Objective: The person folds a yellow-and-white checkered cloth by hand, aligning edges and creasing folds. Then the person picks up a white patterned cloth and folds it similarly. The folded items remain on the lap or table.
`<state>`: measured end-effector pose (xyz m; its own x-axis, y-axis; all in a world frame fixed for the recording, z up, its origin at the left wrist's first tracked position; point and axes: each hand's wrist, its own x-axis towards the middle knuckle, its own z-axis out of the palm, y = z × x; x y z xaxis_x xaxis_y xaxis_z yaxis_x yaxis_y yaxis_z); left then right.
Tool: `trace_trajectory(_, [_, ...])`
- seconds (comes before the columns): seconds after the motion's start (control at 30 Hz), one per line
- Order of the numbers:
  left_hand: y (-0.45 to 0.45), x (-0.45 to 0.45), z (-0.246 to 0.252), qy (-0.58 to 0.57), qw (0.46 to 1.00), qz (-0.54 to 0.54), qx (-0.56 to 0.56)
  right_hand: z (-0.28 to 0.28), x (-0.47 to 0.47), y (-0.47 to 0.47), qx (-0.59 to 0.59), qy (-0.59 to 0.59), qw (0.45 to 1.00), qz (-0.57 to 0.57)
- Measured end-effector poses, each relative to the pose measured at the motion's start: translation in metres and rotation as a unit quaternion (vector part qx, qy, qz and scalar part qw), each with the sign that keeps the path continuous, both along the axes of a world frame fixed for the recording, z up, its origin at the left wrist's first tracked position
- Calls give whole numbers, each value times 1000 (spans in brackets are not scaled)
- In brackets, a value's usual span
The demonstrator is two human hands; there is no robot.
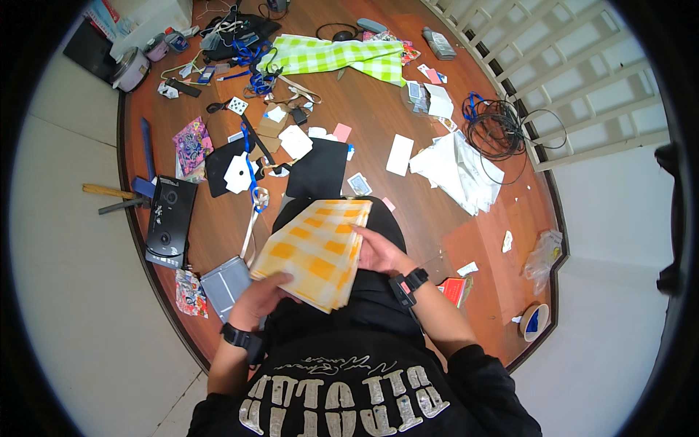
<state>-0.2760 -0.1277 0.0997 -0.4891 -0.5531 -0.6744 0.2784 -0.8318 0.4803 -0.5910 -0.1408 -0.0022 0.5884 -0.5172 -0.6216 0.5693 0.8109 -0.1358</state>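
Note:
A folded yellow-and-white checked cloth lies above my lap, its layers showing along the lower and right edges. My left hand grips its lower left corner, thumb on top and the fingers hidden beneath. At the right edge, my right hand holds the layers between thumb and fingers. Just beyond my knees are a black flat sheet and a playing card. Farther off, a green-and-white checked cloth is spread on the wooden floor.
Crumpled white sheets and a coil of black cable lie to the right, beside a white lattice rail. At left are a black box, a hammer and a grey case. Tangled blue straps lie ahead.

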Motion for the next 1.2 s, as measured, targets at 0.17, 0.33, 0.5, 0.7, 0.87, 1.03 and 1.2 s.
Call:
trace_trajectory(0.17, [19,-17,30,-118,978,-105,-140,8,39,-21,-2,21,1000,-7])
trace_trajectory(0.33, [1,50,13,-56,888,-338,-306,48,25,-38,-128,118,983,-66])
trace_trajectory(0.5, [-40,74,-37,252,947,17,-197,113,17,-59,-272,172,936,-144])
trace_trajectory(0.7, [-119,-4,13,229,951,-91,-186,169,-2,-56,-282,237,926,-85])
trace_trajectory(0.87, [-111,-60,51,-17,952,-46,-303,172,-6,-54,-323,318,887,-91])
trace_trajectory(1.03, [-108,-70,59,-144,911,24,-385,176,-9,-57,-299,381,870,-93])
trace_trajectory(1.2, [-97,-47,74,-262,777,-39,-571,195,-23,-44,-545,499,665,-114])
